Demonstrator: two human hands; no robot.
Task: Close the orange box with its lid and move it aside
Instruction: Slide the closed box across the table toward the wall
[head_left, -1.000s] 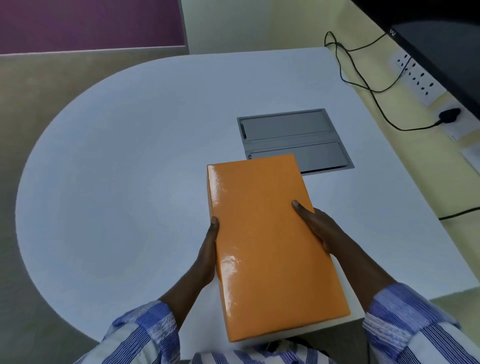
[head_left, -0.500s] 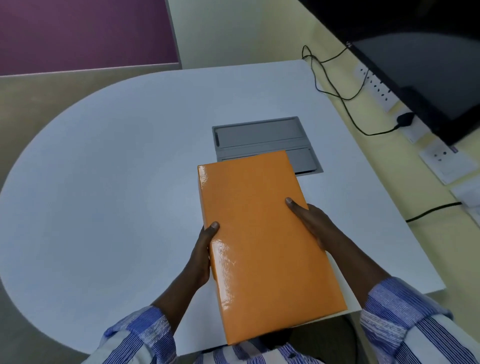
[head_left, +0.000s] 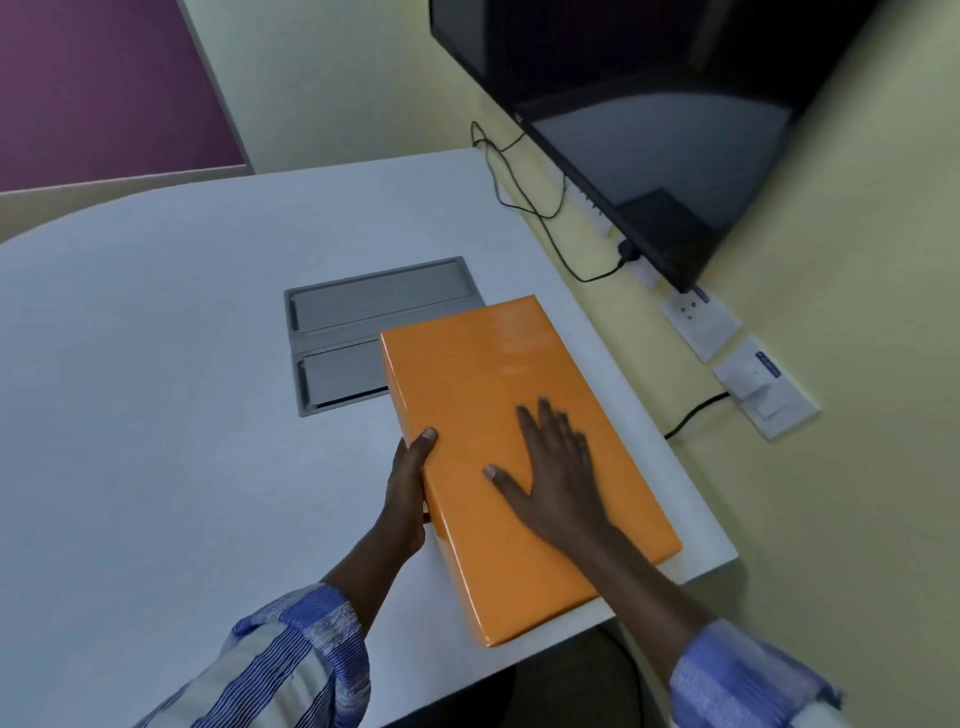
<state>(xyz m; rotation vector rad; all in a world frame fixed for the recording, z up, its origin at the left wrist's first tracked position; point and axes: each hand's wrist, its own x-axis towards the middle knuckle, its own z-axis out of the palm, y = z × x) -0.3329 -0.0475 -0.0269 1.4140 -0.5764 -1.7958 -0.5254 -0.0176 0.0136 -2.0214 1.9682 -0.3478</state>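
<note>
The orange box lies closed under its glossy lid on the white table, toward the right edge, its far left corner over the grey panel. My left hand grips the box's left side, thumb on top of the lid. My right hand rests flat on the lid with the fingers spread, palm down. Both striped sleeves show at the bottom of the view.
A grey recessed cable panel is set into the table behind the box. A black monitor hangs on the right wall above wall sockets and a black cable. The table's right edge runs close beside the box.
The box has shifted right toward the table's edge. My right hand moved from the box's right side onto the top of the lid, fingers spread. The view turned to the right.
</note>
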